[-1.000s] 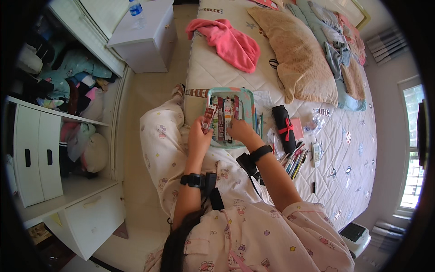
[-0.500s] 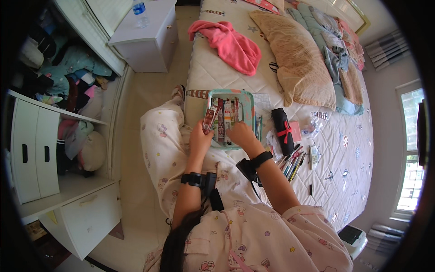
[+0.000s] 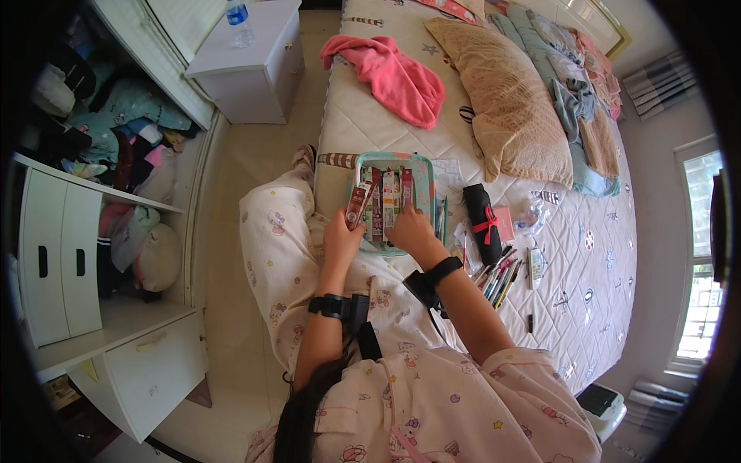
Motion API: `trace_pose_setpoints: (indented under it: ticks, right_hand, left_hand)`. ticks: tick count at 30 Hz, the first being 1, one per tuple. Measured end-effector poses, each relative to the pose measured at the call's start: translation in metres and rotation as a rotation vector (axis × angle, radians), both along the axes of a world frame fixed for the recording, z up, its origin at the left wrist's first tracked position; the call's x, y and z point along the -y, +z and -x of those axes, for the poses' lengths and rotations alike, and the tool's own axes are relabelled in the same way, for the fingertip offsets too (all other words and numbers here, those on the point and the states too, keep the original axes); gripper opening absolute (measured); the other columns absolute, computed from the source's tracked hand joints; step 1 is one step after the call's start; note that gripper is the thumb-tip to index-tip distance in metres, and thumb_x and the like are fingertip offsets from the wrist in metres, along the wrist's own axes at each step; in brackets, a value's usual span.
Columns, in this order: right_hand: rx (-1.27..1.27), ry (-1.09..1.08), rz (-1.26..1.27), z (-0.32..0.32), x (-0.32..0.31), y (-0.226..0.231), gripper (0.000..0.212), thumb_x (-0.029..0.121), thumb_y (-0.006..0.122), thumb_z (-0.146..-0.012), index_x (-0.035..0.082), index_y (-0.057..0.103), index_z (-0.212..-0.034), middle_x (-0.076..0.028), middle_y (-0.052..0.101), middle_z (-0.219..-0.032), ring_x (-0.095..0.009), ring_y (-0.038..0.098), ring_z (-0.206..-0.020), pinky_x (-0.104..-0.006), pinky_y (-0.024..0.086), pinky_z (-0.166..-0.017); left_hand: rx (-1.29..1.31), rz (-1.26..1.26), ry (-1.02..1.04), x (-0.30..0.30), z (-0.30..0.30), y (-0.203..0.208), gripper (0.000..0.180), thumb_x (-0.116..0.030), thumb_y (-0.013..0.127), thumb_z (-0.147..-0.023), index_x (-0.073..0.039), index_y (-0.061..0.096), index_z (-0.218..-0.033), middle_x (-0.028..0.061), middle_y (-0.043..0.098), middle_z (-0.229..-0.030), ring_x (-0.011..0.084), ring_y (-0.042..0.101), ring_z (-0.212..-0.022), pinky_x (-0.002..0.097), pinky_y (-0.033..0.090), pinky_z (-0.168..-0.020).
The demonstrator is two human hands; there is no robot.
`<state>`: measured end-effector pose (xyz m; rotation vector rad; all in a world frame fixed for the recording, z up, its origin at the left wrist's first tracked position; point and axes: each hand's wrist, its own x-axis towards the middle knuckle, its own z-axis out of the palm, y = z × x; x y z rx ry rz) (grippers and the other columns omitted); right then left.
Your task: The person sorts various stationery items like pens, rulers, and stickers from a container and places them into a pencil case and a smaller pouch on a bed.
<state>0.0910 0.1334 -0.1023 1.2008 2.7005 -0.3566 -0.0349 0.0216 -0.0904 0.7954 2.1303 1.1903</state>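
The bed's (image 3: 346, 116) near edge runs just left of the left fingers (image 3: 360, 228), which pinch a slim brown packet (image 3: 357, 203) over the green container's (image 3: 425, 181) left side. Right fingers (image 3: 411, 216) touch packets (image 3: 388, 189) inside; whether they grasp one, I cannot tell. Ahead of both, bedcover stretches toward a pink cloth (image 3: 397, 81).

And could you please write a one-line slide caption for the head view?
Left hand holding a slim reddish-brown packet, right hand at a teal box of upright-looking slim packages.
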Motion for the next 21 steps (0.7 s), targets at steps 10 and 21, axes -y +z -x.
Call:
trace_pose_setpoints:
  ticks: [10, 21]
  right_hand:
    - [0.241, 0.118, 0.230, -0.002, 0.000, 0.023, 0.040, 0.032, 0.055, -0.071, -0.001, 0.062, -0.093, -0.022, 0.054, -0.104, -0.036, 0.055, -0.095, -0.0414, 0.046, -0.080]
    - [0.541, 0.447, 0.411, 0.013, -0.044, 0.028, 0.026, 0.016, 0.055, -0.071, 0.004, 0.065, -0.092, -0.018, 0.061, -0.095, -0.031, 0.060, -0.086, -0.0385, 0.047, -0.073]
  left_hand:
    - [0.013, 0.021, -0.022, 0.002, 0.002, -0.003, 0.029, -0.016, 0.064, -0.069, -0.003, 0.052, -0.093, 0.0164, 0.060, -0.077, 0.0345, 0.058, -0.074, 0.0393, 0.044, -0.064]
    - [0.020, -0.086, -0.007, 0.005, 0.001, -0.009, 0.028, -0.015, 0.063, -0.070, -0.002, 0.052, -0.093, 0.0164, 0.059, -0.077, 0.0352, 0.056, -0.074, 0.0402, 0.043, -0.064]
